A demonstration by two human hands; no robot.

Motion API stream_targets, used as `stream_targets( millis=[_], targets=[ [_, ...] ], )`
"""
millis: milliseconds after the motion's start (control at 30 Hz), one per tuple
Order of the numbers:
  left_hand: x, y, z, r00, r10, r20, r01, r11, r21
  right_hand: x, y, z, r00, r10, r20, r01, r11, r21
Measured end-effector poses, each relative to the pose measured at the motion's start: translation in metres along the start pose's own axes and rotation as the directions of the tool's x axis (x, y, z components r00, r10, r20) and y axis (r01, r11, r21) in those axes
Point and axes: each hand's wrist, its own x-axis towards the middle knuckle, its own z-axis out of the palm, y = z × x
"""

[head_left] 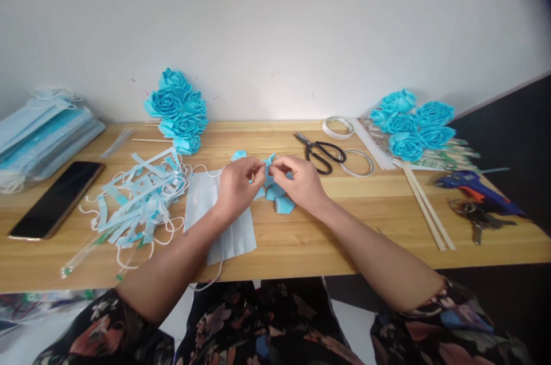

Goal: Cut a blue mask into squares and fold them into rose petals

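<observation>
My left hand (241,179) and my right hand (300,179) meet above the middle of the table. Both pinch a small blue petal-shaped piece (269,163) between thumbs and fingertips; the fingers partly hide it. Below them lie several cut blue pieces (284,205), and one more blue piece (238,155) rests behind my left hand. A pale blue face mask (235,239) lies flat under my left wrist, its ear loops loose.
Left are a mask stack (43,129), a phone (55,201), a heap of mask scraps (142,198) and blue flowers (176,109). Right are scissors (321,150), tape rolls (338,127), more flowers (407,124), wooden sticks (426,204), a glue gun (477,190) and keys (477,217).
</observation>
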Motion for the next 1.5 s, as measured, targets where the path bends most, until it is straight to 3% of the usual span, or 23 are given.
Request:
stream_targets(
  millis=[700,1067,1500],
  targets=[
    [0.0015,0.0015,-0.0002,1.000,-0.006,-0.015,0.005,0.998,-0.056,-0.0002,-0.0009,0.0002,1.000,-0.018,-0.013,0.018,0.999,0.032],
    [0.0038,0.0019,-0.0013,0.989,-0.142,0.033,0.146,0.969,-0.199,0.0007,-0.0022,-0.0002,1.000,-0.007,0.012,0.006,0.998,0.070],
    [0.0051,0.0009,-0.0023,0.978,-0.187,0.089,0.207,0.910,-0.358,0.0002,-0.0002,-0.0016,0.996,0.060,0.071,-0.073,0.977,0.202]
  ],
)
